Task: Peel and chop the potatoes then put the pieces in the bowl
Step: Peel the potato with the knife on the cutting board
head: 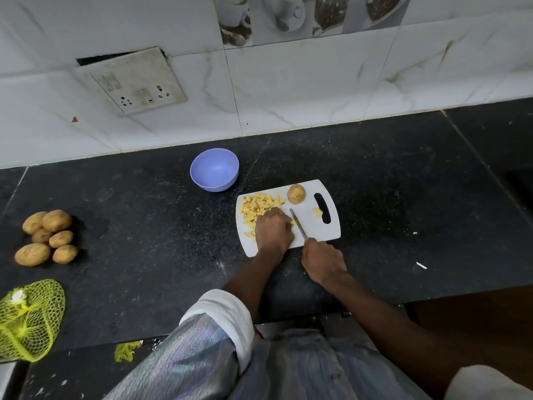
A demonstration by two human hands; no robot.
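A white cutting board [317, 229] lies on the dark counter. Several yellow potato pieces [258, 206] are heaped on its left part, and one stray piece [317, 212] lies by the handle slot. An unpeeled potato half [296, 194] stands at the board's far edge. My left hand [272, 229] rests curled on the board over potato bits; what its fingers hold is hidden. My right hand [323, 262] grips the handle of a knife [298, 225], whose blade points away across the board. A purple bowl [214, 169] stands empty to the far left of the board.
Several whole potatoes [47, 236] lie in a group at the counter's left. A yellow net bag [28, 319] sits at the near left edge, with a scrap of netting [125, 351] beside it. A tiled wall with a socket plate [132, 82] rises behind.
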